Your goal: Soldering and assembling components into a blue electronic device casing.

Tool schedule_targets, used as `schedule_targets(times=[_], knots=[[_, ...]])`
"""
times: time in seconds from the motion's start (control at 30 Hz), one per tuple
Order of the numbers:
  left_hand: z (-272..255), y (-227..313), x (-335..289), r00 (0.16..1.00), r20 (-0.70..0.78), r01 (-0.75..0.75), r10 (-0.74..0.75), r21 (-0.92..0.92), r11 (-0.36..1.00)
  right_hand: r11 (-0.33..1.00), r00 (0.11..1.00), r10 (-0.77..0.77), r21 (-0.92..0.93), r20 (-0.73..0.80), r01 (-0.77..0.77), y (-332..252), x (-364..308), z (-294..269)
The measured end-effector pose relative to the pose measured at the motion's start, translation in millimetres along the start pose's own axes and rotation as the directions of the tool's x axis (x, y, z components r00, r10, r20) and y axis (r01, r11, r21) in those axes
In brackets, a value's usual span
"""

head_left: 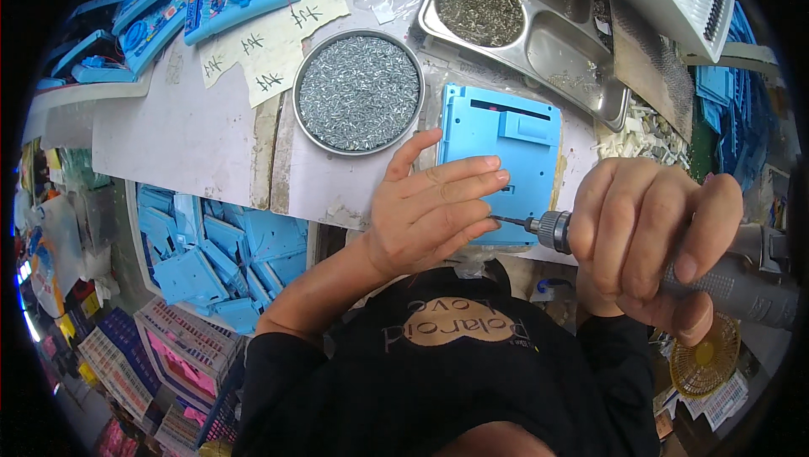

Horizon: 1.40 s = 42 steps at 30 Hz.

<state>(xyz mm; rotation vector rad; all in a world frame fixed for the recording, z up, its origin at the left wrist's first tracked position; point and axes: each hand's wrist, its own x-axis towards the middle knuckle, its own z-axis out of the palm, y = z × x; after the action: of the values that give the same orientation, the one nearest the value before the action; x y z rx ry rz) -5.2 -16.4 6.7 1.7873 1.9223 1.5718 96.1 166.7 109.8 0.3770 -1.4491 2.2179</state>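
The right hand (649, 225) clenched a screwdriver (746, 293); the left hand's (434, 208) grasp was unclear; by its fingers, the panel (531, 166) seemed light, stiff, best edge-held.

On the worktop (194, 137), the plastic casing (537, 172) lies right of a dish (357, 152) holding fasteners (358, 90) and before a compartment tray (577, 48); a power screwdriver (742, 288) is front right, a bin (135, 231) of plastic panels (190, 277) front left.
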Motion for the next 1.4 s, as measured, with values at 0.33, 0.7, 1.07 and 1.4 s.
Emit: schedule_targets(times=[0.33,0.7,1.07,1.4], knots=[[-2.3,-4.6,-9.1,0.997,-0.077,-0.030,0.027,-0.038,0.999,0.998,0.998,0.039,0.048,-0.051,-0.037,7.4,3.8,9.0],[-23.2,-28.3,-20.0,0.982,-0.129,0.131,-0.134,-0.035,0.991,0.972,0.999,-0.039,-0.231,0.000,0.038,55.5,48.7,-35.0],[-11.9,-24.3,-5.3,0.963,-0.134,0.231,-0.233,-0.028,0.972,0.988,1.000,0.011,-0.152,0.027,-0.007,64.7,56.8,-29.1],[-21.6,-21.1,12.0,0.966,-0.142,0.233,-0.217,0.104,0.967,0.980,0.995,0.074,-0.189,0.062,-0.061,39.9,43.8,3.4]])
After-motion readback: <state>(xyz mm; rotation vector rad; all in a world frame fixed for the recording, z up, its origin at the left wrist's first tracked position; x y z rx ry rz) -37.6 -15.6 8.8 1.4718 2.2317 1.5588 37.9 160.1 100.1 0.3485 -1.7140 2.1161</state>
